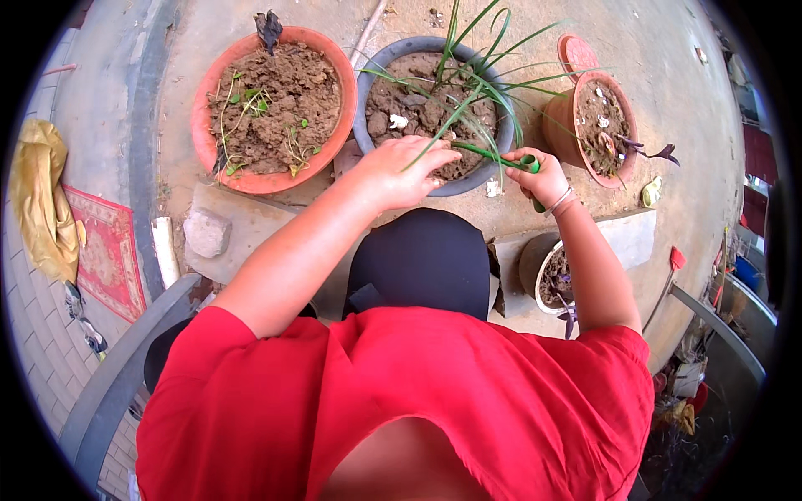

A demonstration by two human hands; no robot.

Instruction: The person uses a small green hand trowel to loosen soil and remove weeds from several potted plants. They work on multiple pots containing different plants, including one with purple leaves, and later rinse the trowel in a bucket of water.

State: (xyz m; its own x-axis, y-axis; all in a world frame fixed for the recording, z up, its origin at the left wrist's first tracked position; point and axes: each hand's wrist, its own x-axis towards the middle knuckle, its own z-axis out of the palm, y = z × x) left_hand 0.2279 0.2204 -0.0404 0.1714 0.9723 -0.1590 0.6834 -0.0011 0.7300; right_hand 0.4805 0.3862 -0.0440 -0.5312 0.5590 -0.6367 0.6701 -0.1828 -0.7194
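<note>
My right hand [541,177] is closed round a green garden hand tool [480,152] at the near right rim of the grey pot [365,125]. The tool's narrow part reaches left over the soil; I cannot make out its exact kind. Over the near rim of the same pot lies my left hand [409,171], its fingers stretched out above the soil and close to the tool's tip, with nothing seen in it. A plant with long, thin green leaves [451,50] grows from this pot, and some leaves hang over the tool. Whitish bits rest on the brown soil.
To the left stands an orange pot [203,125] with soil and small green sprouts. A tilted brown pot [561,125] is at the right, and a smaller pot [530,271] sits nearer. A stone [206,232] lies left; metal armrests [125,367] flank me.
</note>
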